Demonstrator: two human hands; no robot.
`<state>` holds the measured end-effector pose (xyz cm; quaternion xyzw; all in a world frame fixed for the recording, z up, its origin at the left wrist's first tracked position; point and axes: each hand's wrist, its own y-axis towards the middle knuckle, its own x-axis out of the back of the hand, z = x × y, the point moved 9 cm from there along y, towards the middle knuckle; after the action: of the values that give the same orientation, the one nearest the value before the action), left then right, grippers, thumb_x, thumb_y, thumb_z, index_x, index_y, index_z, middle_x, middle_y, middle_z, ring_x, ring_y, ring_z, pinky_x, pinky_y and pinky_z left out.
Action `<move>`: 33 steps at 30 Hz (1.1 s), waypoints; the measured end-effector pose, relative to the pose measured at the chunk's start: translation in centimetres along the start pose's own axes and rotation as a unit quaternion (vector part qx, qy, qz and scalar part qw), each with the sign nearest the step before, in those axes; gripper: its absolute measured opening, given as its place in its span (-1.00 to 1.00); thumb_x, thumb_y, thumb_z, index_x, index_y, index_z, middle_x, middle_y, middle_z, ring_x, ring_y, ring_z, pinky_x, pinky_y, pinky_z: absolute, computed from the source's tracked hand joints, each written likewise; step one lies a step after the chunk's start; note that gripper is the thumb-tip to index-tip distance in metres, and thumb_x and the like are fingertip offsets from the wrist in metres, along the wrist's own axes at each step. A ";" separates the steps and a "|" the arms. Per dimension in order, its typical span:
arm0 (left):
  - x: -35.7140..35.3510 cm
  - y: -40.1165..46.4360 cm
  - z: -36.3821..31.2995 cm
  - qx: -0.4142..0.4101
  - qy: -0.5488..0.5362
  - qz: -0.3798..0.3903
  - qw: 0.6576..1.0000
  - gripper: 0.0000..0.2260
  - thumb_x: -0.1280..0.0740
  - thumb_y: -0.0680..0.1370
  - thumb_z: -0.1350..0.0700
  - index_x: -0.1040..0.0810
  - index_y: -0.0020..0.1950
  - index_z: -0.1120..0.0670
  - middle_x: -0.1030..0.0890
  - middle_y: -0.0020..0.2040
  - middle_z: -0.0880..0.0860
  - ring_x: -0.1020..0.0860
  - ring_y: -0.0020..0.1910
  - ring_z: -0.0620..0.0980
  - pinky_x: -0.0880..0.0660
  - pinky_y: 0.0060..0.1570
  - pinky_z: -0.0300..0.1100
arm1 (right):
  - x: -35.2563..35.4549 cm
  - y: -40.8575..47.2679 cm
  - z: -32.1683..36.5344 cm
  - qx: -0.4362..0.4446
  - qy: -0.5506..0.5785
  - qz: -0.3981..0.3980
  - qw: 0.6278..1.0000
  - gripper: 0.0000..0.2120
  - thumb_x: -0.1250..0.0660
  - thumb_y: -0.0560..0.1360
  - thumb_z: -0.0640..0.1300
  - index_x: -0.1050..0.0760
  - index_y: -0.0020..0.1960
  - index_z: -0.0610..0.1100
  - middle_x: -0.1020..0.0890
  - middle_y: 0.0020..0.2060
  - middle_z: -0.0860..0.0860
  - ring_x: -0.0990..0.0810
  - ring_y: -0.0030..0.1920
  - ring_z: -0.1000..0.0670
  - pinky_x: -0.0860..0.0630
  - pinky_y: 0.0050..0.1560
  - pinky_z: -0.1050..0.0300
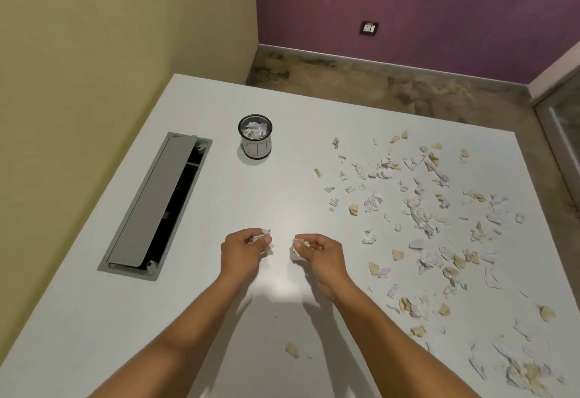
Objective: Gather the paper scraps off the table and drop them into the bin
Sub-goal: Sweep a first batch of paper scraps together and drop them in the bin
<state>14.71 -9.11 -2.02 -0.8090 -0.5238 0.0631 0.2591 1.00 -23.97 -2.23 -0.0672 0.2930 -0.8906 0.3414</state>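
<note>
- Now, head view: the left hand (243, 248) and the right hand (317, 250) hover side by side nearer the wearer than the bin (255, 140), each with fingers curled shut on a small wad of crumpled scraps
- The bin already holds paper; most paper scraps (423, 218) lie strewn well to its right, a lone one (292, 349) far on the near side
- Judged best: carry both wads straight over the rim and open the fingers low inside, so nothing flutters out
- Bare desk (219, 203) between hands and bin leaves clear passage; the open cable tray (157, 206) sits left of the bin; keep scraps out of it
</note>
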 end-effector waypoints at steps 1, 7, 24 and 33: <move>0.0 1.1 -1.3 -0.008 -0.005 -0.004 1.000 -0.90 -0.48 0.45 0.31 -0.69 -0.16 0.12 -0.68 -0.25 0.00 -0.65 -0.38 -0.17 -0.49 -0.39 -0.45 | -0.7 0.9 1.1 0.007 0.007 0.003 1.000 -0.89 -0.47 0.44 -0.32 -0.67 -0.11 -0.13 -0.72 -0.23 -0.03 -0.67 -0.25 0.11 -0.56 -0.24 0.32; 0.4 8.5 -9.6 -0.076 0.034 -0.055 0.995 -0.89 -0.51 0.44 0.20 -0.70 -0.06 0.09 -0.69 -0.21 0.00 -0.65 -0.27 -0.14 -0.51 -0.17 -0.36 | -3.7 6.2 7.0 0.045 0.055 0.013 0.997 -0.88 -0.46 0.44 -0.33 -0.65 -0.06 -0.17 -0.71 -0.21 -0.04 -0.66 -0.20 0.10 -0.56 -0.07 0.28; -1.5 21.9 -18.2 -0.112 0.132 -0.043 0.984 -0.82 -0.45 0.49 0.21 -0.62 0.06 0.05 -0.58 0.02 0.03 -0.54 0.05 -0.02 -0.45 0.20 -0.19 | -4.5 10.7 7.5 0.030 0.039 0.008 0.999 -0.91 -0.48 0.44 -0.23 -0.67 -0.12 -0.06 -0.73 -0.22 0.05 -0.69 -0.18 0.16 -0.57 -0.21 0.36; 0.4 15.8 -11.7 -0.174 0.158 -0.070 0.970 -0.75 -0.22 0.63 0.19 -0.56 0.28 0.15 -0.58 0.26 0.10 -0.54 0.25 0.08 -0.44 0.28 -0.07 | -6.6 11.9 9.2 0.049 0.023 0.007 0.999 -0.88 -0.46 0.45 -0.28 -0.66 -0.12 -0.07 -0.72 -0.28 0.06 -0.66 -0.25 0.17 -0.57 -0.18 0.35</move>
<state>32.10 -17.91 0.40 -0.8026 -0.5347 -0.1756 0.1978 15.70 -31.11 -0.94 -0.0276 0.2575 -0.9028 0.3433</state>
